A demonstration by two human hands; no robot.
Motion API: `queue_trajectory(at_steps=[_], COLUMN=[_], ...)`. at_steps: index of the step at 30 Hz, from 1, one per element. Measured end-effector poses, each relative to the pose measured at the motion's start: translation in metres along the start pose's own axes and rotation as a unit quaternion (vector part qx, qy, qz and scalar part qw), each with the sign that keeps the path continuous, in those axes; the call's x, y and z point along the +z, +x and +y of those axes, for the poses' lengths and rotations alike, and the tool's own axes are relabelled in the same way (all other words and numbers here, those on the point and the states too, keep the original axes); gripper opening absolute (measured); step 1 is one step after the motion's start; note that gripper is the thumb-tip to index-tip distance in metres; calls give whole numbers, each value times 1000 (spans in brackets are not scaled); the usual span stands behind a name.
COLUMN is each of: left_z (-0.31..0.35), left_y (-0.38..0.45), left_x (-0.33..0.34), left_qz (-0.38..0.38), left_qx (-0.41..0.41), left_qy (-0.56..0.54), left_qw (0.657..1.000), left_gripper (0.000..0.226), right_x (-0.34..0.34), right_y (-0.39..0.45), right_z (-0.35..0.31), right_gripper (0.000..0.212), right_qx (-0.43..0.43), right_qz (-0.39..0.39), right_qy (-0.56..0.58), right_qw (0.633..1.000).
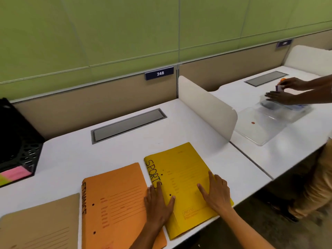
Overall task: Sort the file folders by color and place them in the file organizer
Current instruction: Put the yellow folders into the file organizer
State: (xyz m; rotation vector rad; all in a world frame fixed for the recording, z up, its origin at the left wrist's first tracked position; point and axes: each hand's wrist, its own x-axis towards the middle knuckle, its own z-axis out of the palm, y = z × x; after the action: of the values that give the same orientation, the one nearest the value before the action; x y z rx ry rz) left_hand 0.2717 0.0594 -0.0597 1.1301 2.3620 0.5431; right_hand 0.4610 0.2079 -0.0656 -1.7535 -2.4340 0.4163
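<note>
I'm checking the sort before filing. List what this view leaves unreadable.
- File organizer: cut by the left edge of the head view; its slots are dark.
- Brown folder: bottom corner cropped, no label visible.
- Yellow folder: printed text blurred, partly under the left hand and right hand.

White desk (75, 159), inset grey cable hatch (128, 124) as ref. Lying flat on desk nearer than hatch: yellow folder "SPORTS" (183, 169), to hatch's near-right; orange folder "FINANCE" (116, 203) beside it, near-left of hatch; tan folder (39, 225) further left at desk edge. Black mesh organizer (16, 141) stands well left of hatch. White divider (206, 105) right of hatch.
</note>
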Motion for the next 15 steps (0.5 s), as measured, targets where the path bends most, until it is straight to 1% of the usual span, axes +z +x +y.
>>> queue_trajectory(at_steps=[3,5,6,8,10,13,15], left_z=[14,25,31,42,50,50,42], left_y=[1,3,5,8,11,16,17], left_x=[3,4,4,0,-3,-8,-7], left_qz=[26,49,63,82,100,114,101], left_qx=[-33,-51,-65,-95,-116,-179,-215], left_qy=[-71,-150,-200,-284,-345,-439,-490], left_qw=[997,986,976,951,926,873,839], left_gripper=[100,94,90,84,78,86,87], right_x=[-2,-2,-2,-2,-1,0,2], right_y=[9,11,11,9,5,3,4], right_z=[2,4,4,4,5,9,11], right_gripper=[102,105,105,105,104,102,100], right_qx=[-9,-23,-33,-46,-48,-51,-52], right_qz=[2,2,-1,-4,-8,-2,-5], right_qy=[19,21,19,20,23,29,32], right_qw=[1000,1000,999,999,999,998,998])
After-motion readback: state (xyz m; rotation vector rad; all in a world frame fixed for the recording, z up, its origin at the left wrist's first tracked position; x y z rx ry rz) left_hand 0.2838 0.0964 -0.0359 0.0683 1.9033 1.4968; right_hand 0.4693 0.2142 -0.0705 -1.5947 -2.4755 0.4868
